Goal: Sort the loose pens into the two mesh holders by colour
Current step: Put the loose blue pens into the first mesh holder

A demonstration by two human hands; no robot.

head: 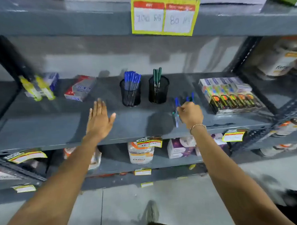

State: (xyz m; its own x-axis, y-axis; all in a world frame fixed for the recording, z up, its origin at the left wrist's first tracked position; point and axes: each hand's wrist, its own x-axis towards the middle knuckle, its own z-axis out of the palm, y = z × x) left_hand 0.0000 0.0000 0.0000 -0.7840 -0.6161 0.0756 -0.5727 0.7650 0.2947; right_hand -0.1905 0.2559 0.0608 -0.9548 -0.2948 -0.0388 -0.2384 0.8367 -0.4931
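Standing at a grey metal shelf [40, 130] in a shop, both arms reaching out over it.

Left hand [99, 118] lying flat just above the shelf, fingers spread wide and straight, holding nothing, a little to the left of the two holders.

Right hand [191, 113] curling shut around a small bunch of loose pens [177, 110], blue caps poking up above the knuckles. Pens blurry, so not telling how many. Thin bracelet [198, 126] sitting on that wrist.

Two black mesh holders standing side by side near the middle of the shelf, close but not touching. Left holder [131, 94] packed with blue pens [132, 78], caps up and leaning a bit to the right. Right holder [158, 90] keeping only a few green pens [157, 73], standing nearly straight. Bunch in the right hand staying low and to the right of the green holder, near the front edge.

Stack of colourful packs [231, 96] lying just to the right of that hand. Red and grey box [80, 88] and yellow packs [37, 88] resting further left. Big yellow price sign [163, 13] hanging from the shelf above. Small yellow price tags [149, 141] sticking along the front edge, more goods sitting on the shelves below.
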